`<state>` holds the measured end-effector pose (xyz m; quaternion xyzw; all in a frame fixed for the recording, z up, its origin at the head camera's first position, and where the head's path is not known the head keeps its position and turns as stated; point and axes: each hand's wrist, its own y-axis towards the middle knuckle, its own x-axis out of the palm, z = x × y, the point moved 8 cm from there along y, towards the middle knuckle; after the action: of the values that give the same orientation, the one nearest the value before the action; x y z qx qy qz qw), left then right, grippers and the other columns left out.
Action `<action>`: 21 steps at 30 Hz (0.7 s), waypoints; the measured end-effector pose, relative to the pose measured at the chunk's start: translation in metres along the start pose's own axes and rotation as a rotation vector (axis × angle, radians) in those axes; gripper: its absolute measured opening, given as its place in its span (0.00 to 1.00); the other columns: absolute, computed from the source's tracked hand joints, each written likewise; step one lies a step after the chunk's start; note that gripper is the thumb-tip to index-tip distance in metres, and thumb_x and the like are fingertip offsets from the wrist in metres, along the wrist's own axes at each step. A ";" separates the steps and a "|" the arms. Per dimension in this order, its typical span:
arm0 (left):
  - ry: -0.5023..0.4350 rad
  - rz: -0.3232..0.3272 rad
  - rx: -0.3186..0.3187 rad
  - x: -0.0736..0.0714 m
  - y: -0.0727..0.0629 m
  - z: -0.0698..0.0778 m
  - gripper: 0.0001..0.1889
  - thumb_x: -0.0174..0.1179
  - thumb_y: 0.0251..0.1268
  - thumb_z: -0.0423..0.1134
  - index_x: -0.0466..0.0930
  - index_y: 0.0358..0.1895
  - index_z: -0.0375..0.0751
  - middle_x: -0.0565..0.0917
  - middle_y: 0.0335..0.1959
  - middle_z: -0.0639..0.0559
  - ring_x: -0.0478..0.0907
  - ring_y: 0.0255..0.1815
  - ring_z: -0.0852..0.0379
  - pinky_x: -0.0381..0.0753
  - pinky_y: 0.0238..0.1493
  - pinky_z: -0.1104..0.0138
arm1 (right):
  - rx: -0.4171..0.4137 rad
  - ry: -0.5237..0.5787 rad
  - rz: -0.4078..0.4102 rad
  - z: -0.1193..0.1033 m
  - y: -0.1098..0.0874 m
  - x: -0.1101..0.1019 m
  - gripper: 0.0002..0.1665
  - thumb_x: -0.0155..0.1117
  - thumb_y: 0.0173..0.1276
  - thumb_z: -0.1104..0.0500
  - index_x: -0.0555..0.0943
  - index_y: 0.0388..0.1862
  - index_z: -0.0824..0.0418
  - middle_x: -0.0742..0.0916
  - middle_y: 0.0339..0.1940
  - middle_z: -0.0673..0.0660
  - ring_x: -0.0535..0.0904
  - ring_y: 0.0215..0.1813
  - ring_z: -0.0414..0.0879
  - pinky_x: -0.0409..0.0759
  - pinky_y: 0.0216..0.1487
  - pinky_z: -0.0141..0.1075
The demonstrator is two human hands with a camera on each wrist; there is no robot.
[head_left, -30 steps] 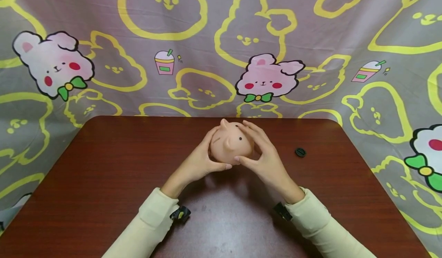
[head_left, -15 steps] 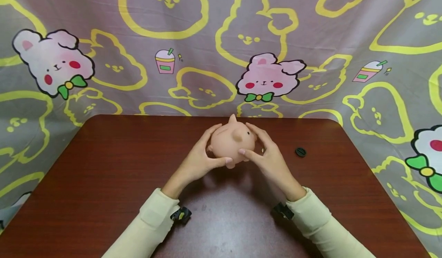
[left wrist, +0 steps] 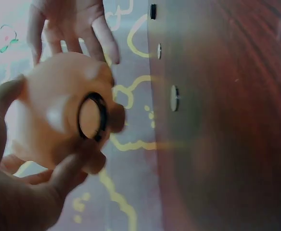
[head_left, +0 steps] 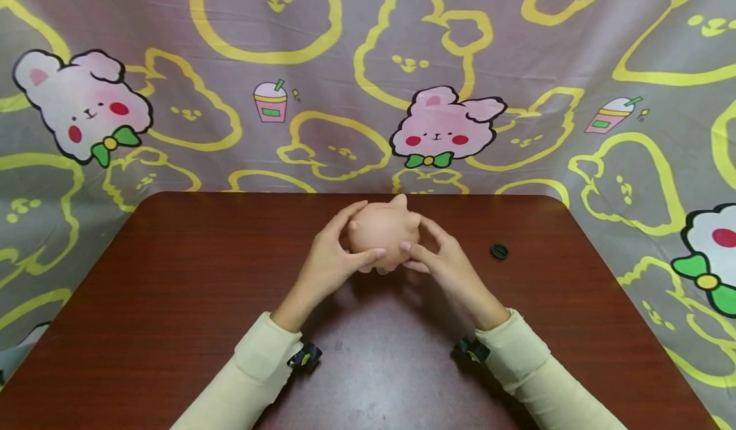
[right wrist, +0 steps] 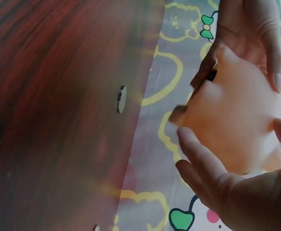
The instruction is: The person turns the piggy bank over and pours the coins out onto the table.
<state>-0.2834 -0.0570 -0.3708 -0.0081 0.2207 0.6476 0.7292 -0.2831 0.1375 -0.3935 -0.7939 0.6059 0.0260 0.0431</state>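
A pinkish-tan piggy bank (head_left: 381,229) is held up over the far middle of the table between both hands. My left hand (head_left: 330,254) grips its left side, thumb along the near side and fingers behind. On the other side my right hand (head_left: 448,261) holds it, thumb on the near side and fingers round the right. A black-rimmed round opening (left wrist: 92,118) shows in the belly in the left wrist view, with left fingers right at its edge. Coins (left wrist: 174,98) stand out on the tabletop below, also a coin (right wrist: 122,99) in the right wrist view.
A small black round plug (head_left: 499,251) lies on the dark red-brown wooden table (head_left: 201,302), right of the hands. A grey fabric backdrop (head_left: 328,91) with yellow outlines and rabbit faces hangs behind and along both sides.
The piggy bank has turned in both hands. Its eyes faced me, then swung right, and now its plain side shows. Both hands stay in about the same place.
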 end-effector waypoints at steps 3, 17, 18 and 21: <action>0.138 -0.007 0.035 0.001 -0.001 0.011 0.44 0.81 0.55 0.44 0.71 0.77 0.51 0.77 0.71 0.49 0.80 0.63 0.48 0.85 0.58 0.52 | 0.041 0.000 -0.020 0.005 0.000 0.000 0.38 0.66 0.76 0.57 0.65 0.82 0.56 0.74 0.76 0.61 0.86 0.56 0.43 0.84 0.61 0.54; 0.483 -0.055 0.096 0.008 -0.005 0.037 0.43 0.80 0.56 0.51 0.72 0.76 0.51 0.76 0.72 0.49 0.81 0.63 0.46 0.84 0.55 0.45 | 0.117 0.024 -0.091 0.014 0.000 0.003 0.37 0.67 0.74 0.58 0.67 0.79 0.61 0.74 0.76 0.63 0.85 0.58 0.46 0.83 0.63 0.56; 0.480 -0.056 0.095 0.008 -0.005 0.037 0.43 0.80 0.56 0.51 0.72 0.76 0.51 0.76 0.72 0.49 0.81 0.63 0.46 0.84 0.55 0.45 | 0.115 0.028 -0.090 0.014 -0.001 0.003 0.37 0.67 0.74 0.58 0.68 0.78 0.61 0.74 0.75 0.63 0.85 0.58 0.45 0.83 0.63 0.56; 0.460 -0.053 0.091 0.007 -0.004 0.035 0.43 0.80 0.56 0.51 0.72 0.76 0.50 0.77 0.71 0.49 0.81 0.63 0.46 0.84 0.56 0.45 | 0.102 0.040 -0.084 0.013 -0.001 0.003 0.36 0.68 0.74 0.58 0.69 0.77 0.61 0.77 0.72 0.63 0.85 0.56 0.43 0.84 0.62 0.55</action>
<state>-0.2677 -0.0406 -0.3424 -0.1284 0.4095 0.5988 0.6762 -0.2810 0.1358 -0.4062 -0.8157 0.5735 -0.0228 0.0725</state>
